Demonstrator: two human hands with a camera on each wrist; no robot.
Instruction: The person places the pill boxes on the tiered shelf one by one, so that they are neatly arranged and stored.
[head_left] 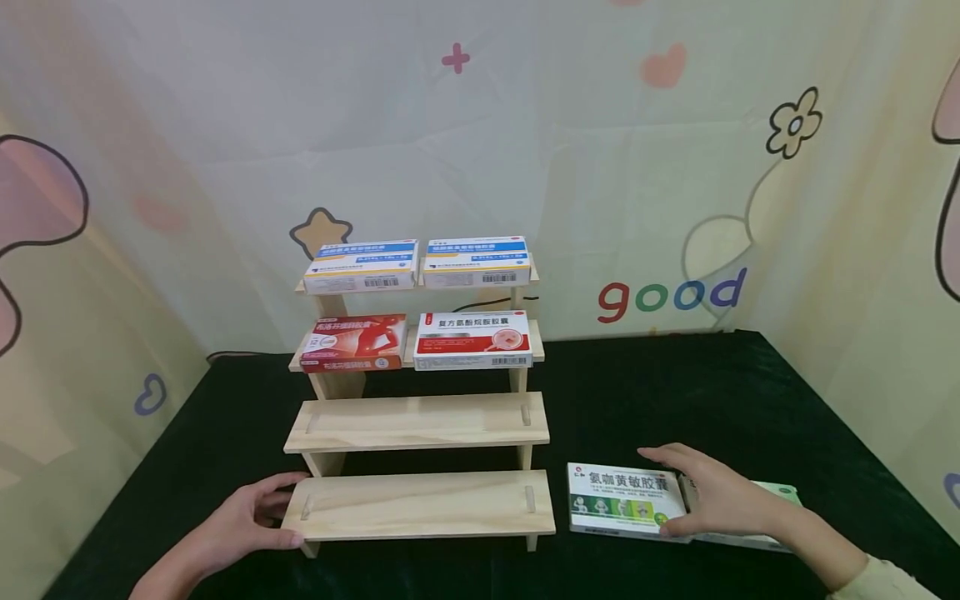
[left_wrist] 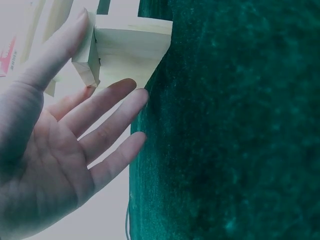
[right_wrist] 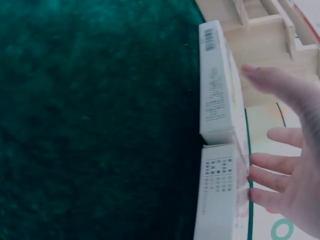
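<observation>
My left hand [head_left: 243, 517] is at the left end of the lowest step of a wooden tiered stand [head_left: 420, 508]. Its thumb lies by the front corner; in the left wrist view the fingers [left_wrist: 107, 132] reach out fairly straight beside the wood. Over two medicine boxes lying side by side on the cloth hovers my right hand [head_left: 723, 496], thumb and fingers spread. The nearer-to-stand white and green box [head_left: 626, 500] shows its printed top. Much of the other box [head_left: 780, 492] is hidden beneath the hand. Whether the right fingertips touch the boxes, I cannot tell.
Two white and blue boxes [head_left: 476, 262] lie on the top step. Below them, a red box [head_left: 352, 343] and a white and red box [head_left: 474, 340] share the second step. Dark green cloth [head_left: 637, 400] covers the table, with a printed curtain [head_left: 525, 150] behind.
</observation>
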